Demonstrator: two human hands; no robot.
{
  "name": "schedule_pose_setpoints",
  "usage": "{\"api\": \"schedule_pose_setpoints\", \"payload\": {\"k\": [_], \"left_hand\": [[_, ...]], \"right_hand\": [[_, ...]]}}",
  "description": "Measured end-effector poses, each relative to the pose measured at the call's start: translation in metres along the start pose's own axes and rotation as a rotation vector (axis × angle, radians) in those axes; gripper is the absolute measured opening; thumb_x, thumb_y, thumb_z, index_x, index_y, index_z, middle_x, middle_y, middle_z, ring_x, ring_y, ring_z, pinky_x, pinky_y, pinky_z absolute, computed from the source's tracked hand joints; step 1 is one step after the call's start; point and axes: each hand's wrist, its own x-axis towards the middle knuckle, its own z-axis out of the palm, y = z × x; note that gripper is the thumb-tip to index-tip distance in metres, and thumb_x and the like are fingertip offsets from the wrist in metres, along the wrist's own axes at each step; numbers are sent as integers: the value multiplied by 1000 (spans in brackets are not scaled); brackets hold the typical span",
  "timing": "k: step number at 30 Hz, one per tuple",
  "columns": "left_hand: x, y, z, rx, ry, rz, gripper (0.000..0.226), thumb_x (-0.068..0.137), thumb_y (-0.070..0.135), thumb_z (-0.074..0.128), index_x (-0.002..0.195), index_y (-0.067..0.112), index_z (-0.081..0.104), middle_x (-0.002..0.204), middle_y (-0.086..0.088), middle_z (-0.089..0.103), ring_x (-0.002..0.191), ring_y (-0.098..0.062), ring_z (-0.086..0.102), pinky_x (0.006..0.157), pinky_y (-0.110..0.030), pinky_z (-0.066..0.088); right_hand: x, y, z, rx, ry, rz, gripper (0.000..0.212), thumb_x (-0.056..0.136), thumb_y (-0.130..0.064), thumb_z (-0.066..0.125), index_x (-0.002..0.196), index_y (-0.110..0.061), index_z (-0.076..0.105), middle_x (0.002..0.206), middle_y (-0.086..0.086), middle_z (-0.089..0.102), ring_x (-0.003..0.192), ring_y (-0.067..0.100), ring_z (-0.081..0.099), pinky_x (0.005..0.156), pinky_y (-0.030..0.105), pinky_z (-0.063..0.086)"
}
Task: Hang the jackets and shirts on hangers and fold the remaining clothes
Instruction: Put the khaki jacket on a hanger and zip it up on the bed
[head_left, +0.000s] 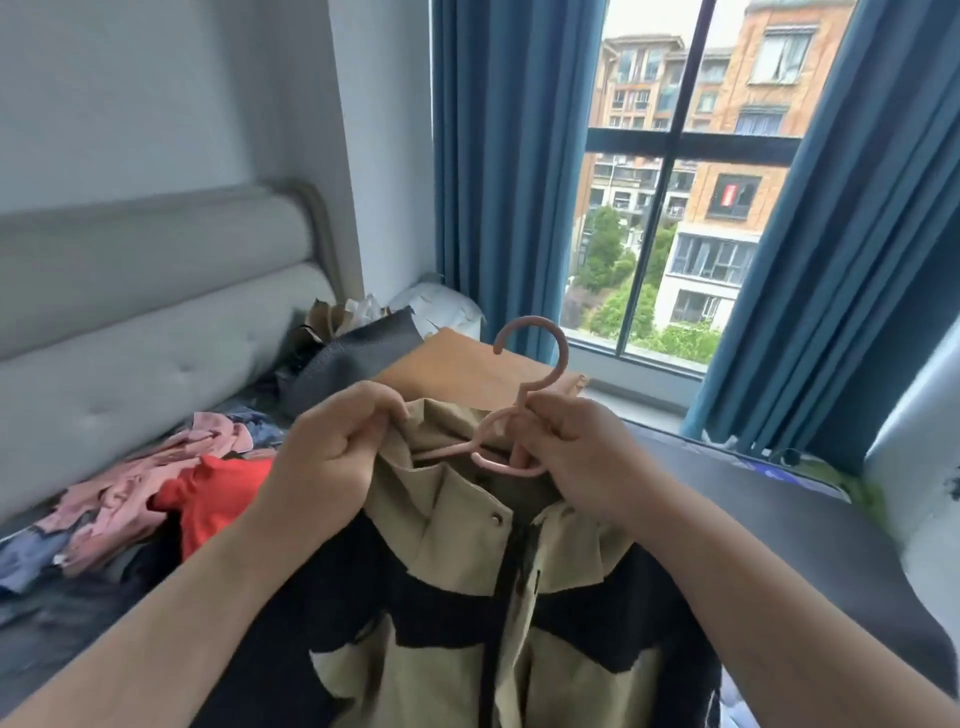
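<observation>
Khaki-and-black zip-front jacket (467, 545) hangs in front of the person, held up over a bed, its collar raised between both hands. The left hand (337, 447) pinches the jacket's collar edge with curled fingers and thumb. The right hand (576, 452) grips the neck of a pale pink plastic hanger (562, 353), whose arm reaches into the collar opening while its hook stands above the hands. To the left on the bed lie a crumpled pink garment (119, 499) and a red garment (213, 493), near a grey padded headboard (130, 322). Blue curtains (498, 182) frame the window (675, 208).
</observation>
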Motion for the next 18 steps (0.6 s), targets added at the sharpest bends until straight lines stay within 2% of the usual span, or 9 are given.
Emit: {"api": "schedule_pose_setpoints", "payload": {"k": [2,4,5,7,10,15,18], "left_hand": [[6,25,-35,332,13,265,21,87,1,54,91,19,65,95,2,56,84,-10,54,75,-18,43],[3,43,-65,526,-13,554,12,82,17,58,94,18,59,108,-3,49,93,-18,50,85,-19,39],[1,49,-77,578,-66,651,15,81,25,63,94,18,60,110,-3,50,95,-21,49,90,-23,37],[0,60,-97,727,-186,731,27,78,40,68,94,18,67,112,-1,55,99,-23,49,94,-33,38],[3,71,-127,925,-252,635,42,74,53,67,99,19,72,107,-1,61,101,-24,52,96,-40,39],[10,81,-167,1022,-132,443,58,69,64,55,95,15,71,90,3,54,95,-23,47,92,-38,36],[17,87,-190,1040,-90,377,49,64,59,73,92,19,71,84,4,49,87,-22,45,85,-38,43]], "right_hand": [[3,-38,-6,-11,-6,-47,29,98,-24,54,71,-31,61,72,-10,68,59,4,59,52,14,43],[5,-70,-10,-20,-9,-99,26,98,-26,53,74,-27,62,73,-12,68,55,0,57,49,11,39],[6,-85,-10,-37,-16,-119,25,99,-28,53,76,-26,62,73,-13,68,54,-2,57,48,10,39],[10,-114,-10,-73,-43,-157,23,99,-32,51,80,-28,63,74,-14,67,56,-2,58,49,11,40],[16,-154,-6,-72,-80,-204,22,99,-31,52,79,-31,63,70,-7,66,52,-1,57,47,11,41],[29,-210,7,-73,-96,-289,23,99,-30,52,79,-36,62,75,-3,67,57,7,58,55,23,50],[40,-237,15,-69,-97,-318,22,99,-32,53,81,-35,66,70,-8,66,55,3,56,53,20,49]]}}
